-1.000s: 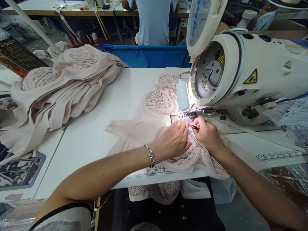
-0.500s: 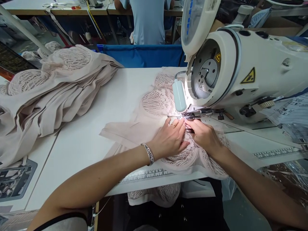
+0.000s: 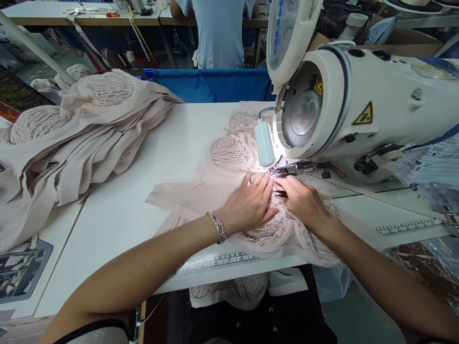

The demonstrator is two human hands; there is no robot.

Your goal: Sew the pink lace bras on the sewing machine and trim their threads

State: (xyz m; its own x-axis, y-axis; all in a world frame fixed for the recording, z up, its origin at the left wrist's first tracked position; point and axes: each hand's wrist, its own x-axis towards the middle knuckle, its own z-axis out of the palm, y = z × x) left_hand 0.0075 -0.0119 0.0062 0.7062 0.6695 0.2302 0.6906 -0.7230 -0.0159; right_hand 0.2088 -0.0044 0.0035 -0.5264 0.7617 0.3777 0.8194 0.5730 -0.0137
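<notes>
Up close at a white table [image 3: 118,210], two bare hands press a pale pink garment of plain cloth and openwork lace [image 3: 229,153] flat beneath the head of a white industrial sewing machine [image 3: 358,110]. The left hand [image 3: 249,205], a ring on one finger and a silver bangle [image 3: 217,227] at the wrist, lies palm down on the lace with its fingers [image 3: 263,184] extended and close together, their tips just short of the metal presser foot [image 3: 287,169]. The right hand [image 3: 303,200] rests just beside it, touching the same cloth; its fingers are drawn together around a small dark red tool [image 3: 280,193], of which only the tip shows, so its kind cannot be told. A small pale green lamp [image 3: 264,142] on a bent neck lights the cloth at the needle. The garment spreads from the machine toward the near table edge, covering part of a printed ruler strip [image 3: 222,262], and more of its lace hangs below the edge. To the left, well apart from the hands, a tall heap of the same pink lace-and-cloth pieces [image 3: 79,129] rests on the table. Beyond a blue cloth barrier [image 3: 211,83], a person in a light blue shirt [image 3: 220,33] sits at another table, back turned. Yellow warning stickers [image 3: 363,116] mark the machine's body.
</notes>
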